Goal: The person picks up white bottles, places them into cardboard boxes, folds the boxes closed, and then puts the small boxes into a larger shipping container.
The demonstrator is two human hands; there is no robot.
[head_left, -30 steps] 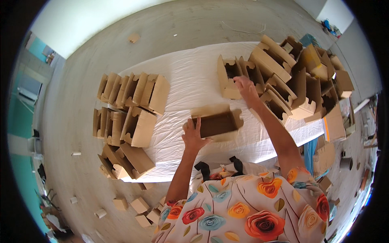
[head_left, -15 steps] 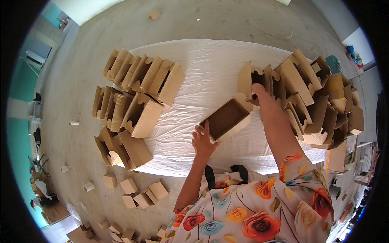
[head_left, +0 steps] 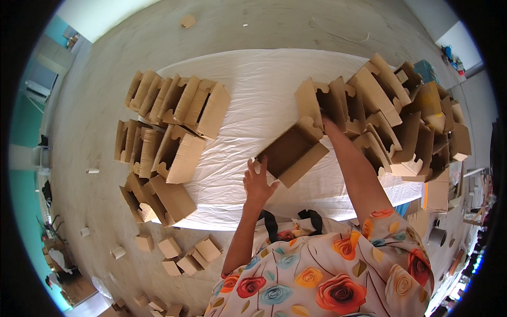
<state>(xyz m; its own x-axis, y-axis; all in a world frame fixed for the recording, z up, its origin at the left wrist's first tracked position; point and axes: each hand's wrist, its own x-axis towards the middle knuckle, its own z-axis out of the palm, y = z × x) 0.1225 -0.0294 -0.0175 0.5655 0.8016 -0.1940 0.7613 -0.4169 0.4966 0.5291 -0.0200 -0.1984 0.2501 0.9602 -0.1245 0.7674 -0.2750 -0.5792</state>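
In the middle of the white cloth lies an open cardboard box, set at a slant, its hollow dark inside facing up. My left hand rests at its near left end, fingers spread, one fingertip over the rim. My right arm reaches forward on the right. My right hand is at the box's far right end, beside an upright open cardboard box. Cardboard hides its fingers, so what it holds, if anything, does not show.
Rows of open cardboard boxes stand on the cloth at the left. More boxes crowd the right side. Several small cardboard pieces lie on the floor at the near left.
The view has shifted a little. My right hand has moved nearer to the slanted box and its fingers are now hidden. My left hand stays at the box's left end.
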